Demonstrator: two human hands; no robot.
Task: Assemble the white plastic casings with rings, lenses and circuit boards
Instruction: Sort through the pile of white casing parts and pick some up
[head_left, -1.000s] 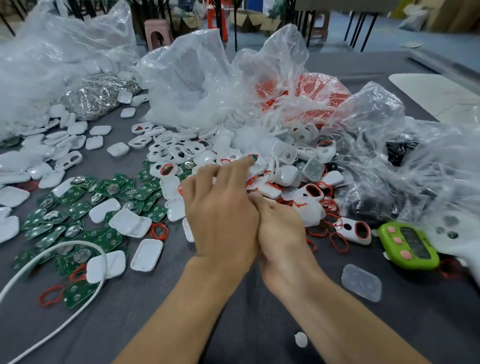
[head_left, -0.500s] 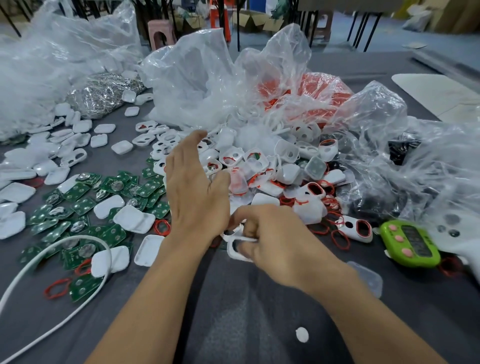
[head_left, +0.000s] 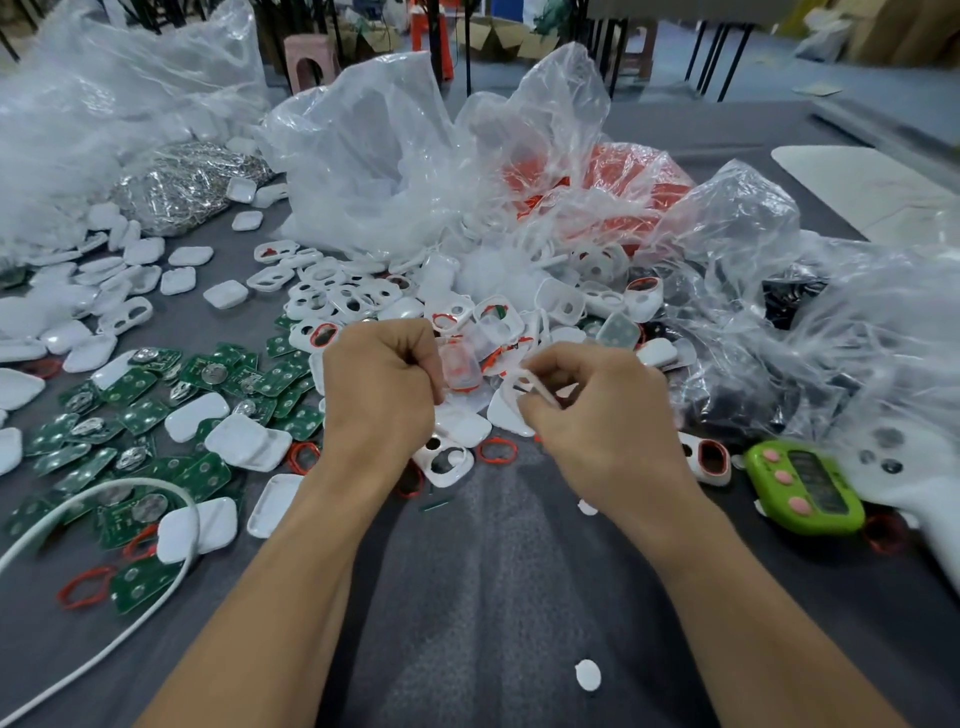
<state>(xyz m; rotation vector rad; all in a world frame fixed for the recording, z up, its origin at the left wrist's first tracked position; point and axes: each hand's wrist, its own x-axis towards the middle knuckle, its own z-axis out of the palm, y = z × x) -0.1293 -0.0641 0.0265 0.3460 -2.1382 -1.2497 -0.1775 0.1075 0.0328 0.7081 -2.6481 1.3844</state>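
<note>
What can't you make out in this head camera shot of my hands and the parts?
Head view only.
- Whether the left hand grips the clear lens beside it: its own back hides the fingertips.
- The white casing in the right hand: blurred, mostly covered by fingers.
- The display of the green timer: too blurred to read.
- Both ends of the white cable: cut off by the left edge.

The light is bright and even and comes from above. The forearms (head_left: 291, 597) throw only soft, weak shadows on the grey table (head_left: 493, 597). The plastic bags (head_left: 395, 156) at 12 o'clock shine with white glare. The right hand (head_left: 602, 415) and the white casing (head_left: 530, 387) it pinches are smeared by motion; the clear lens (head_left: 460, 364) at the left hand (head_left: 382, 389) is soft too. Lines bend at the 3 and 9 o'clock edges.
</note>
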